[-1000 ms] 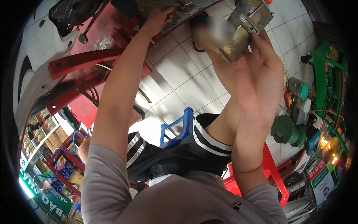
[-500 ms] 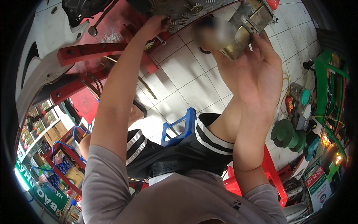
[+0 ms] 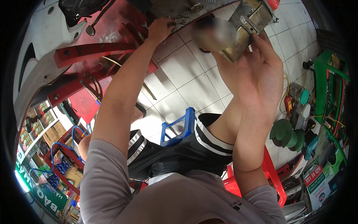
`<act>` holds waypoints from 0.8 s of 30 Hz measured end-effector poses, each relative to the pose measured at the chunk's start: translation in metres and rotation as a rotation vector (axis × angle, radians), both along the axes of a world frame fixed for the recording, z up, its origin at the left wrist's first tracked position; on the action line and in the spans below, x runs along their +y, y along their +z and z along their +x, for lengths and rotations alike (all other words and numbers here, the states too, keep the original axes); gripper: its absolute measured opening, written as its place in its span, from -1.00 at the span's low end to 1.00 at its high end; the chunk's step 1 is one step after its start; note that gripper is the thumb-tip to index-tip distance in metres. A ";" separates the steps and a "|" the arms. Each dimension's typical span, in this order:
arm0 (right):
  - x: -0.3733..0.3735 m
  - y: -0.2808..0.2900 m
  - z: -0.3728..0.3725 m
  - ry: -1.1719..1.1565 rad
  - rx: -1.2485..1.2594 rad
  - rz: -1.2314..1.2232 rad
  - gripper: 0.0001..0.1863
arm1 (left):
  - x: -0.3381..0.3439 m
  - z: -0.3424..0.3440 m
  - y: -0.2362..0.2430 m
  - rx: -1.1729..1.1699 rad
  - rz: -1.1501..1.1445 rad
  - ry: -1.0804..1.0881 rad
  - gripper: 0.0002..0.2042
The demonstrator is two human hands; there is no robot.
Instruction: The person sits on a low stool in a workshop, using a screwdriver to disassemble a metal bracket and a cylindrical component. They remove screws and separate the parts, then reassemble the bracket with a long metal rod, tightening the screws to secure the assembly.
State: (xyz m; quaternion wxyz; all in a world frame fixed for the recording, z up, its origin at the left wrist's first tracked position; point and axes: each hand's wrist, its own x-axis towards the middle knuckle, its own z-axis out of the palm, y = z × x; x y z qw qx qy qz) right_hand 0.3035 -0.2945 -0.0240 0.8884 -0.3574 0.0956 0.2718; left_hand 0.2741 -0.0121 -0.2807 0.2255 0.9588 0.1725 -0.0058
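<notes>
- Two hands stand well apart, the left hand (image 3: pixel 161 30) at far left of centre, the right hand (image 3: pixel 259 71) on the right.
- The right hand is clamped on the near side of a worn metal part (image 3: pixel 248 29); some of its fingers are hidden.
- The part is on the far right, held up in front of the tiles (image 3: pixel 197 89); its long axis appears to slant from near left to far right.
- From the left hand, the part lies off to the right, with a gap between; the right hand is the nearer, already touching it.
- The left hand has curled fingers at the near edge of the tread plate (image 3: pixel 210 5), beyond the red bar (image 3: pixel 89 52); whether it grips anything, I cannot tell.
</notes>
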 end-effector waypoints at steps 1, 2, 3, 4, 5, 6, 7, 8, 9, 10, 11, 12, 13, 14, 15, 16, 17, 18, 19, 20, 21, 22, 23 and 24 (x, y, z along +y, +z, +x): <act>-0.001 -0.001 0.000 -0.002 0.011 0.007 -0.56 | -0.004 -0.001 0.004 0.002 0.045 -0.017 -0.74; -0.001 -0.001 0.001 -0.003 0.009 0.001 -0.56 | -0.007 0.000 0.008 0.002 0.042 -0.031 -0.74; -0.002 -0.001 0.001 0.003 0.008 -0.002 -0.57 | -0.008 -0.002 0.009 0.004 0.044 -0.039 -0.74; -0.002 -0.001 0.001 0.007 0.007 -0.005 -0.57 | -0.008 -0.004 0.010 0.005 0.045 -0.048 -0.74; -0.002 -0.001 0.000 0.002 0.016 -0.008 -0.58 | -0.010 -0.005 0.011 0.019 0.061 -0.047 -0.74; -0.001 0.000 0.000 -0.004 0.023 -0.011 -0.58 | -0.011 -0.006 0.011 0.031 0.077 -0.047 -0.73; -0.002 0.000 0.000 -0.010 0.031 -0.015 -0.59 | -0.012 -0.006 0.010 0.044 0.093 -0.047 -0.73; -0.002 0.000 0.000 -0.007 0.024 -0.015 -0.59 | -0.013 -0.006 0.009 0.007 0.117 -0.060 -0.73; -0.003 -0.001 0.001 -0.001 0.017 -0.013 -0.59 | -0.013 -0.007 0.006 -0.030 0.143 -0.071 -0.74; -0.003 -0.001 0.002 0.004 0.010 -0.011 -0.60 | -0.013 -0.008 0.003 -0.067 0.168 -0.081 -0.74; -0.002 0.000 0.001 -0.013 0.037 -0.001 -0.60 | -0.013 -0.008 0.000 -0.047 0.164 -0.063 -0.75; -0.001 0.000 0.000 -0.034 0.063 0.009 -0.61 | -0.013 -0.006 -0.001 -0.030 0.159 -0.048 -0.76; 0.001 0.001 -0.001 -0.053 0.090 0.018 -0.60 | -0.014 -0.005 -0.002 -0.011 0.154 -0.031 -0.76; 0.002 0.002 -0.001 -0.054 0.090 0.015 -0.60 | -0.014 -0.005 -0.002 -0.004 0.148 -0.030 -0.76; 0.002 0.003 -0.002 -0.057 0.089 0.011 -0.61 | -0.015 -0.003 -0.001 0.002 0.142 -0.032 -0.75; 0.002 0.003 -0.002 -0.060 0.089 0.007 -0.61 | -0.016 -0.002 0.000 0.008 0.135 -0.033 -0.74; 0.001 0.002 -0.001 -0.051 0.074 0.020 -0.61 | -0.016 -0.001 0.002 0.040 0.131 -0.033 -0.72; -0.001 -0.001 0.000 -0.039 0.060 0.035 -0.61 | -0.015 0.000 0.003 0.073 0.128 -0.031 -0.70; -0.002 -0.003 0.000 -0.028 0.046 0.050 -0.61 | -0.015 0.000 0.004 0.106 0.125 -0.029 -0.67; -0.002 -0.002 0.001 -0.017 0.041 0.048 -0.61 | -0.016 0.000 0.004 0.107 0.132 -0.014 -0.68; -0.003 -0.003 0.001 -0.006 0.035 0.046 -0.61 | -0.017 -0.001 0.004 0.109 0.139 0.000 -0.69; -0.003 -0.003 0.001 0.004 0.030 0.044 -0.62 | -0.018 -0.001 0.004 0.110 0.146 0.014 -0.70; -0.003 -0.004 0.002 0.002 0.030 0.037 -0.61 | -0.019 -0.001 0.004 0.119 0.139 0.023 -0.69; -0.004 -0.004 0.001 0.000 0.030 0.031 -0.61 | -0.018 -0.001 0.004 0.126 0.134 0.032 -0.68</act>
